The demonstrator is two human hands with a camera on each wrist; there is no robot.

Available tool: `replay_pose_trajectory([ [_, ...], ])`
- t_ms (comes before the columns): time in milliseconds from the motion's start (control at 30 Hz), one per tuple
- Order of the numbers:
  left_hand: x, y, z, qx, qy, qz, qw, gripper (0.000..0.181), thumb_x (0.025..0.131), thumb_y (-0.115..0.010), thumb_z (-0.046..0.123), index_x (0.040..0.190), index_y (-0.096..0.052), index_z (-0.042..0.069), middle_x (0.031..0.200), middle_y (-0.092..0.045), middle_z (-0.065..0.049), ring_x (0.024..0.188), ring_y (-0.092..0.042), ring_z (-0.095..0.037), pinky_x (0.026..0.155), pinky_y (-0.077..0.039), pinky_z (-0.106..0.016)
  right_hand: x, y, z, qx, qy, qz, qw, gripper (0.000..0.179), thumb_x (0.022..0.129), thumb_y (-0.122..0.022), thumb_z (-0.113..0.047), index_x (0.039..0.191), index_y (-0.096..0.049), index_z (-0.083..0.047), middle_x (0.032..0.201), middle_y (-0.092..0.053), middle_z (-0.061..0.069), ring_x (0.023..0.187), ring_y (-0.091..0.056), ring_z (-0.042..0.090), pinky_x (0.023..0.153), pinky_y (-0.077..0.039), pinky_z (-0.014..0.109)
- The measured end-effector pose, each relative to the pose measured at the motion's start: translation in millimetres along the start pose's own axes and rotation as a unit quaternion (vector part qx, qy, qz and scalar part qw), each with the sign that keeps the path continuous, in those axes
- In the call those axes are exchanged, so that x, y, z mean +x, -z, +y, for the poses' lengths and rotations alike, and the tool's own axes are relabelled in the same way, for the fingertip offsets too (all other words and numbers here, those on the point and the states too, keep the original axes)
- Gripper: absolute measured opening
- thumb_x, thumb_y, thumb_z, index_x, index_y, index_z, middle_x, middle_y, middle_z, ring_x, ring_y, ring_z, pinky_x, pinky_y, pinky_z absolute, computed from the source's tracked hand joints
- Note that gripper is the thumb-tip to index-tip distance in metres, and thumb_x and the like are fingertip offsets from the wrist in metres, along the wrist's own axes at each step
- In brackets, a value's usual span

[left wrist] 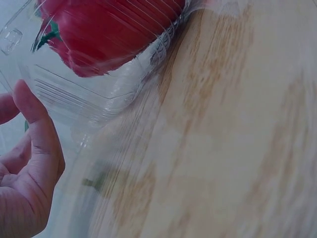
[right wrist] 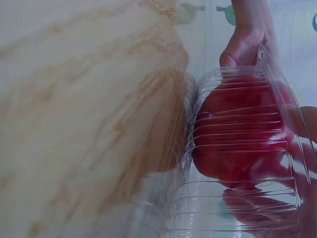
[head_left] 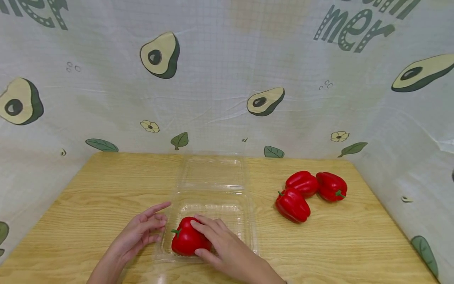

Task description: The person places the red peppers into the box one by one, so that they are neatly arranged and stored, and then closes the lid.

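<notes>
A red bell pepper point(head_left: 187, 239) with a green stem lies in the front left part of a clear plastic clamshell container point(head_left: 252, 227). My right hand point(head_left: 228, 249) holds this pepper from its right side, fingers over the top and thumb at the front. In the right wrist view, the pepper point(right wrist: 237, 129) shows through the container's ribbed wall. Just left of the container is my left hand point(head_left: 140, 233), its fingers relaxed and nothing in them. The left wrist view shows the left hand's fingertips close to the container's corner.
The container's lid point(head_left: 213, 173) lies folded back behind its base. Three more red bell peppers, a rear left one point(head_left: 301, 183), a right one point(head_left: 330, 186) and a front one point(head_left: 293, 205), sit together on the wooden table point(head_left: 337, 244). An avocado-print curtain point(head_left: 213, 98) surrounds the table.
</notes>
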State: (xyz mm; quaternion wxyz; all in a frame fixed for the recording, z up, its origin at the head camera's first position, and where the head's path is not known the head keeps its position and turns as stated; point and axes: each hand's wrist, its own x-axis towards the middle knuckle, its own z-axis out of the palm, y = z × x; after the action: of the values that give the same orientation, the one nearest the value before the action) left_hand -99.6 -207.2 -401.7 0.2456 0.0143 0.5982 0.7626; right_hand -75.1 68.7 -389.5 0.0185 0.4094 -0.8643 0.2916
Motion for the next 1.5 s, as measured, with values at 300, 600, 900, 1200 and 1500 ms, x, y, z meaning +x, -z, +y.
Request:
replay_pose_trajectory([
  [300,-0.3,-0.3,0.6,0.0,0.007,0.006,1.0,0.043,0.092,-0.053,0.009,0.131,-0.049,0.027,0.097,-0.055,0.006,0.077,-0.056,-0.006,0.065,-0.051,-0.019,7.4,0.1,-2.4,-0.006,0.009,-0.007,0.9999,0.046,0.094,-0.052,-0.032,0.138,-0.042,-0.027,0.147,-0.035,-0.005,0.123,-0.043,0.014,0.094,-0.048,0.03],
  [600,0.2,-0.9,1.7,0.004,0.009,0.008,0.9999,0.043,0.092,-0.053,0.01,0.13,-0.05,0.029,0.097,-0.056,0.006,0.077,-0.056,-0.007,0.066,-0.052,-0.02,10.7,0.9,-3.9,-0.005,0.006,-0.015,0.9999,0.045,0.095,-0.05,-0.032,0.139,-0.041,-0.028,0.146,-0.036,-0.004,0.121,-0.043,0.014,0.094,-0.048,0.03],
  [900,1.0,-0.4,1.9,0.002,0.004,0.001,1.0,0.041,0.093,-0.052,0.008,0.125,-0.052,0.033,0.096,-0.056,0.007,0.076,-0.057,-0.006,0.066,-0.052,-0.019,11.5,0.1,-3.0,-0.01,0.007,-0.018,0.9998,0.045,0.095,-0.049,-0.032,0.139,-0.041,-0.028,0.147,-0.035,-0.004,0.123,-0.043,0.014,0.095,-0.048,0.03],
  [1200,1.3,1.3,-0.2,0.007,0.008,0.008,0.9999,0.042,0.092,-0.053,0.008,0.127,-0.051,0.032,0.096,-0.055,0.007,0.075,-0.056,-0.007,0.065,-0.051,-0.02,11.5,-3.8,-3.7,-0.027,0.01,-0.005,0.9996,0.046,0.096,-0.049,-0.032,0.14,-0.04,-0.028,0.144,-0.037,0.0,0.126,-0.042,0.016,0.094,-0.048,0.031],
  [1500,2.1,1.6,-0.7,0.0,-0.003,-0.007,1.0,0.041,0.093,-0.052,0.007,0.125,-0.052,0.032,0.096,-0.056,0.007,0.074,-0.056,-0.007,0.064,-0.051,-0.02,11.7,-2.8,-4.2,-0.027,0.012,0.002,0.9995,0.042,0.094,-0.052,-0.031,0.135,-0.045,-0.028,0.142,-0.038,0.0,0.125,-0.044,0.015,0.094,-0.048,0.03],
])
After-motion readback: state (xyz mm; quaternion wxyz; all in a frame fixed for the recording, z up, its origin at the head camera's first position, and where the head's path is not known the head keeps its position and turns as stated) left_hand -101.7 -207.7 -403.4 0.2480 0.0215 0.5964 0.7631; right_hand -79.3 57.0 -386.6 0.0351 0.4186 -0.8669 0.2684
